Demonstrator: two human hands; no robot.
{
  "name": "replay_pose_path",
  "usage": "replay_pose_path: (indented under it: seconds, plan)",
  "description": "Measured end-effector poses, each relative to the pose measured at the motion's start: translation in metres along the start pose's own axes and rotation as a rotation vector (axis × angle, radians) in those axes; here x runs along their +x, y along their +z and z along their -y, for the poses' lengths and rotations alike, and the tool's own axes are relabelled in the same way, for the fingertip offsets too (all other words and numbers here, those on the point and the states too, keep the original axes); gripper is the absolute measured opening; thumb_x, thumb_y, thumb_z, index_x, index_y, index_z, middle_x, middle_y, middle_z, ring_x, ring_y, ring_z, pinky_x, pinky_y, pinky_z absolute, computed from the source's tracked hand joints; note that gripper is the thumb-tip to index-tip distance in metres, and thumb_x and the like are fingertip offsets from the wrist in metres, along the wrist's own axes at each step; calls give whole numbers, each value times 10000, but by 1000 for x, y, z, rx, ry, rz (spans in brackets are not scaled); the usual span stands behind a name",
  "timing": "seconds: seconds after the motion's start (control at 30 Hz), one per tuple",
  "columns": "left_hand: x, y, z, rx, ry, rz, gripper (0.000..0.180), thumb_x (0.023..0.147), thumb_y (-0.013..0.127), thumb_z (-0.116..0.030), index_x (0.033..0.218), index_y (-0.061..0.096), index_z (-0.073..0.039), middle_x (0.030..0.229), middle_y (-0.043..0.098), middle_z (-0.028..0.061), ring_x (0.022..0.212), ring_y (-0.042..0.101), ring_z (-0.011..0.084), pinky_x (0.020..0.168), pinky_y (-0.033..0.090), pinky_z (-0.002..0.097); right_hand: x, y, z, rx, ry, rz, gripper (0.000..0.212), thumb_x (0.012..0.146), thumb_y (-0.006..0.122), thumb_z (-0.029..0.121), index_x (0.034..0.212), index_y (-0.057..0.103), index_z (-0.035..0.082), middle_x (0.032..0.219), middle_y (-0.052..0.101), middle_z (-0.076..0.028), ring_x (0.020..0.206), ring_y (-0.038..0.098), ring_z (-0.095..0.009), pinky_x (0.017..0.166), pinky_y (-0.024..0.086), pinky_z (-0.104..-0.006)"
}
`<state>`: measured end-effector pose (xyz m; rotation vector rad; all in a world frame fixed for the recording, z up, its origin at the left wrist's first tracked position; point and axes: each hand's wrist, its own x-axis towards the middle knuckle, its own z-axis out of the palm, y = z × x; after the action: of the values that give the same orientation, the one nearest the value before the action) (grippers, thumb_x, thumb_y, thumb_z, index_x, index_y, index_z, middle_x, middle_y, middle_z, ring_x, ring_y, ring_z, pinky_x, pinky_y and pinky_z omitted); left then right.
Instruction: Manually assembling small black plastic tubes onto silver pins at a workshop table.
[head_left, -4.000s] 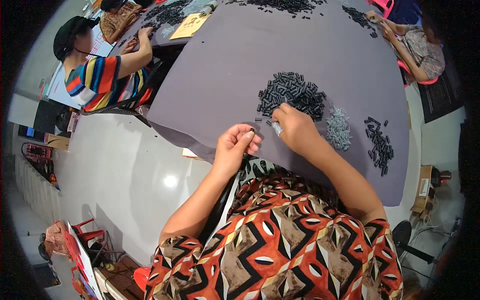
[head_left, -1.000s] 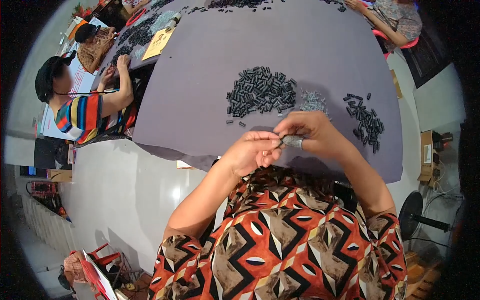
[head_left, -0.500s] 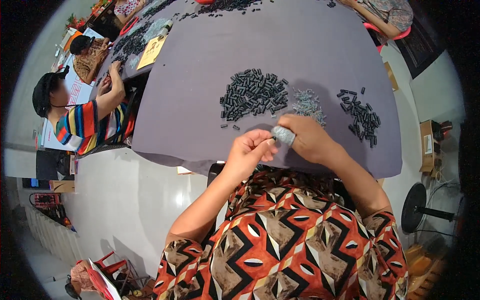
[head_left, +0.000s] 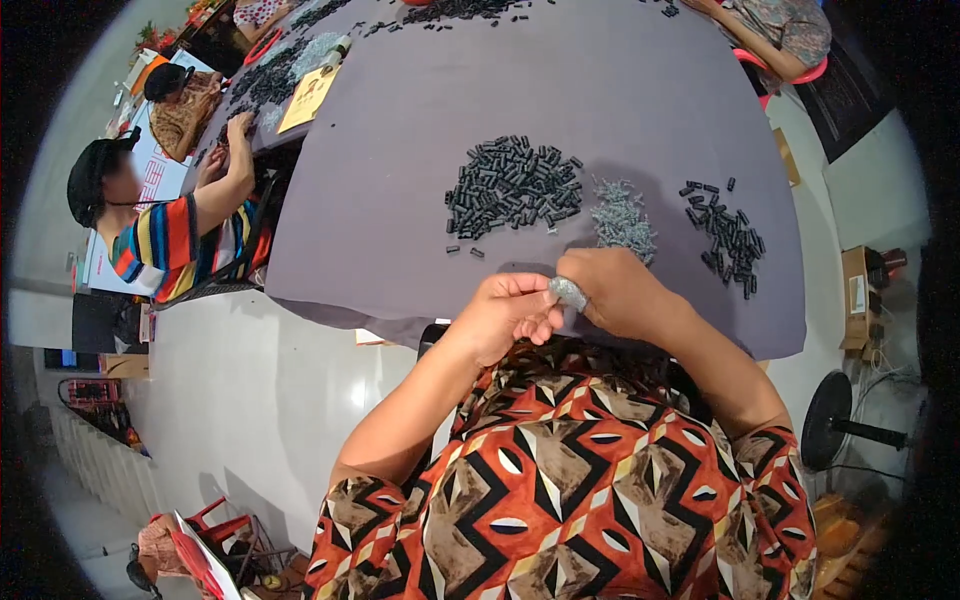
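Assembly step: left hand (head_left: 510, 315) and right hand (head_left: 615, 290) pinch 1 grey part (head_left: 568, 292) together at desk (head_left: 400, 200) edge; next, probably seating it squarely

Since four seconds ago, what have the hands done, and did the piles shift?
The right hand has pulled back from the edge of the big pile of black pieces to the near table edge, meeting the left hand. Both now pinch a small grey piece between their fingertips. The black pile, the small grey pile, the smaller black pile and the grey table stayed as they were.
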<state>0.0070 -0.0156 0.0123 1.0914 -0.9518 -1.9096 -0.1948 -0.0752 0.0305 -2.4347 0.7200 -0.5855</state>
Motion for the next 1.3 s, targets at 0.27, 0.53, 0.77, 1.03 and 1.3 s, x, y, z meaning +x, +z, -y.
replay_pose_path:
  seconds: [0.27,0.53,0.77,1.03,1.3]
  plan:
    - [-3,1,-11,-281,22,123,137,952,595,-105,1012,644,9,777,684,92,585,626,120,534,503,209,-1,-11,1,170,-90,-98,153,806,613,66,953,576,43,852,587,-131,816,613,-364,670,485,-425]
    - [-5,16,-8,-113,167,-179,144,936,625,-80,1053,664,-6,926,719,126,735,676,136,634,543,246,-9,-13,13,125,103,-123,339,795,691,149,1100,580,51,935,595,-120,875,634,-333,721,509,-412]
    - [-2,14,0,-2,165,-259,118,887,680,-56,998,703,-26,904,715,31,739,630,67,656,495,207,-2,6,19,-217,52,-173,359,657,727,105,970,559,50,891,559,-106,817,618,-314,671,521,-415]
    - [-7,21,4,-10,208,-282,109,881,681,-49,985,709,-33,866,697,-17,713,589,28,624,455,186,-3,12,26,-194,68,-190,307,651,740,135,864,532,60,854,543,-100,792,612,-299,633,514,-411]
    - [-13,14,24,-11,95,-168,150,935,623,-92,1017,696,11,914,699,15,775,640,68,685,526,202,-15,30,24,-207,52,-97,322,709,759,243,819,528,47,800,557,-105,743,616,-308,617,507,-414]
